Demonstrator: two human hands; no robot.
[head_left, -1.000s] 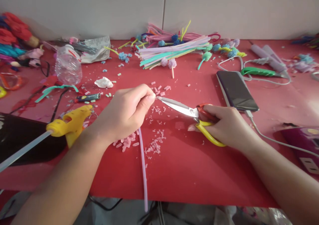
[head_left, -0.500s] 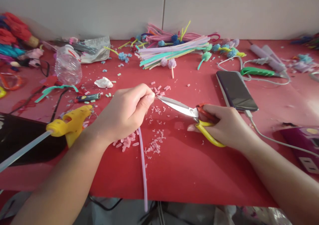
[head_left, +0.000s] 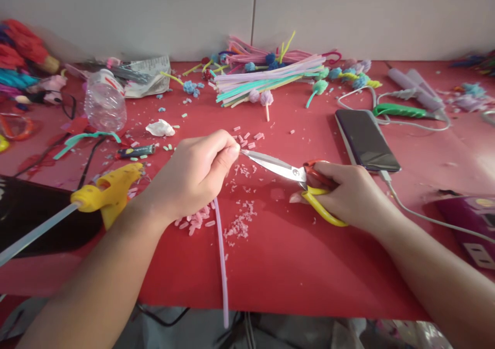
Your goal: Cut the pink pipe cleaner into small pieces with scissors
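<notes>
My left hand (head_left: pixel 199 173) pinches a lilac pipe cleaner (head_left: pixel 221 261), whose long end hangs below the palm past the table's front edge. Its other end is hidden at the thumb and fingertips. In my right hand (head_left: pixel 346 192) are scissors (head_left: pixel 276 167) with one red and one yellow handle. The blades look closed, their tip right beside my left fingertips. Small pink cut pieces (head_left: pixel 199 219) lie under my left wrist, and more pink pieces (head_left: pixel 251 142) lie beyond the blade tip. Fine pink fluff (head_left: pixel 238 225) is scattered between my hands.
A yellow glue gun (head_left: pixel 112 189) with a clear stick is beside my left forearm. Further back are a plastic bottle (head_left: pixel 103 104) and a bundle of pipe cleaners (head_left: pixel 270 78). To the right lie a cabled phone (head_left: pixel 365 140), a green cutter (head_left: pixel 400 111) and a purple power strip (head_left: pixel 469 220).
The scissors have shifted very slightly left, toward my left fingertips. My left hand and the pipe cleaner look the same as before.
</notes>
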